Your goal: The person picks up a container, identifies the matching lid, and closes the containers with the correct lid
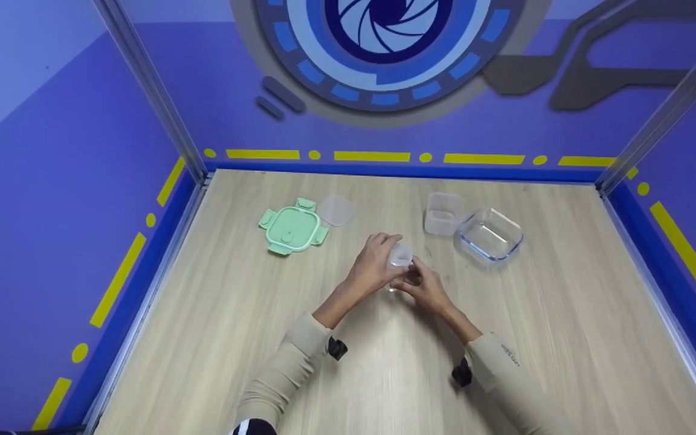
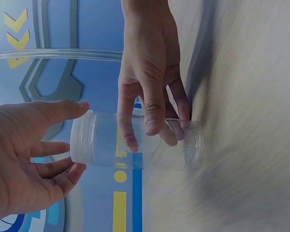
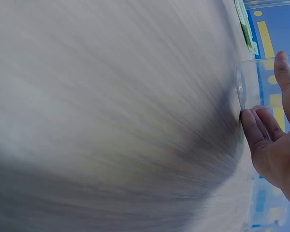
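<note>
A clear cylindrical jar [image 2: 104, 145] with a white lid [image 2: 81, 140] stands upright between both hands near the table's middle. My left hand [image 1: 374, 264] grips the lid from above, its thumb on one side and fingers on the other in the left wrist view. Lower down, my right hand [image 1: 426, 290] holds the jar's body, thumb on the near side and fingers round it. The right wrist view catches the jar's base [image 3: 241, 89] close to the table, beside the right hand's fingertips.
To the left lie a green clip-on lid [image 1: 292, 229] and a translucent flat lid [image 1: 337, 211]. A translucent plastic container [image 1: 443, 214] and a square glass container [image 1: 490, 235] stand at the back right. Blue panels [image 1: 384, 136] wall in the wooden table [image 1: 233, 338].
</note>
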Available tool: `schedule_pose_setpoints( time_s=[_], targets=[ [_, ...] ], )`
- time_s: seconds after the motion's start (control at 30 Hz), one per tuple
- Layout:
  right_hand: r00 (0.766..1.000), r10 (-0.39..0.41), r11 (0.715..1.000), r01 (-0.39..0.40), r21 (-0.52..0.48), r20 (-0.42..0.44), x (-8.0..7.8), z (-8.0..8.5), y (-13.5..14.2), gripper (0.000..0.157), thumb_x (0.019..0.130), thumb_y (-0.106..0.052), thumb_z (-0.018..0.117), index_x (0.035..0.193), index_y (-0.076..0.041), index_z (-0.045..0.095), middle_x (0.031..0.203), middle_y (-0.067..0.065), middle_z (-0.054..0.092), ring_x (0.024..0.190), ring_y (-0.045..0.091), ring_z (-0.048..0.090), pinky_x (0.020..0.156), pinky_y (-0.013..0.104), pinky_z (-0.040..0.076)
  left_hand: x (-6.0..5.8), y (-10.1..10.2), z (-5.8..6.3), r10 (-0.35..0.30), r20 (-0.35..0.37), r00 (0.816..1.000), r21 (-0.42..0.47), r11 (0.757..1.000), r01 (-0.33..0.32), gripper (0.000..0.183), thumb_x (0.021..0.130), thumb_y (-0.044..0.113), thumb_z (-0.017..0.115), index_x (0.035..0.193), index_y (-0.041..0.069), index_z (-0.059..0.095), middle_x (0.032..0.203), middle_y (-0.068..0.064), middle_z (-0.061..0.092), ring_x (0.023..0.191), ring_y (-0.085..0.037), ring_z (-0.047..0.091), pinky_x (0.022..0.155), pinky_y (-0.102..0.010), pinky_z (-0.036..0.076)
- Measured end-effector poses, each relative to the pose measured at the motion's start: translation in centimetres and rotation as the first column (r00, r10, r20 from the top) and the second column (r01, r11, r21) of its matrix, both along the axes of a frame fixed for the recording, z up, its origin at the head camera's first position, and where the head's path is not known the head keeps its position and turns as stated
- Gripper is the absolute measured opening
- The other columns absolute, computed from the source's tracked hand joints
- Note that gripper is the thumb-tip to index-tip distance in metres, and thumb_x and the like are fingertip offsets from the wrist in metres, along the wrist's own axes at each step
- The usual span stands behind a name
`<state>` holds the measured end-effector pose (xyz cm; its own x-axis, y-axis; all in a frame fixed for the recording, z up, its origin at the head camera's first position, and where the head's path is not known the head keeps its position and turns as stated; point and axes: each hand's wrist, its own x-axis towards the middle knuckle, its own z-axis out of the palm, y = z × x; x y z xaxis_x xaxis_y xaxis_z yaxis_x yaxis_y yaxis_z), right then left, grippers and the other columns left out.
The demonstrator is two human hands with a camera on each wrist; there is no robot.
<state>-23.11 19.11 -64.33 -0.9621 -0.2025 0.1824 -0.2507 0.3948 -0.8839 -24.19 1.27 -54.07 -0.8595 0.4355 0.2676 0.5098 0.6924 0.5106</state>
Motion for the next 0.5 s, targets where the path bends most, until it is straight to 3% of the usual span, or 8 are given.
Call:
schedule_pose_setpoints(
  time_s=[0.2, 0.5],
  targets=[
    [1.000, -0.008, 1.000, 0.008, -0.011, 0.012, 0.00, 0.09, 0.01, 0.044, 0.084, -0.013, 0.083, 0.121, -0.002, 0.061, 0.106, 0.018, 0.073, 0.105, 0.037, 0.072, 0.095, 0.052, 0.058, -0.39, -0.09, -0.07, -0.022, 0.012, 1.000, 0.028, 0.999, 0.022, 0.062, 0.084, 0.019, 0.085, 0.138, 0.002, 0.060, 0.128, -0.015, 0.066, 0.119, -0.029, 0.061, 0.103, -0.039, 0.053],
    [0.999, -0.021, 1.000, 0.020, 0.015, 0.033, -0.01, -0.15, 0.05, 0.050, 0.085, -0.015, 0.083, 0.128, -0.005, 0.061, 0.107, 0.015, 0.073, 0.106, 0.034, 0.072, 0.097, 0.052, 0.057, -0.98, -0.74, -0.17, -0.115, 0.119, 0.986, 0.072, 0.992, 0.107, 0.062, 0.087, 0.015, 0.080, 0.142, 0.004, 0.056, 0.137, -0.014, 0.062, 0.125, -0.030, 0.057, 0.102, -0.044, 0.052]
  ],
)
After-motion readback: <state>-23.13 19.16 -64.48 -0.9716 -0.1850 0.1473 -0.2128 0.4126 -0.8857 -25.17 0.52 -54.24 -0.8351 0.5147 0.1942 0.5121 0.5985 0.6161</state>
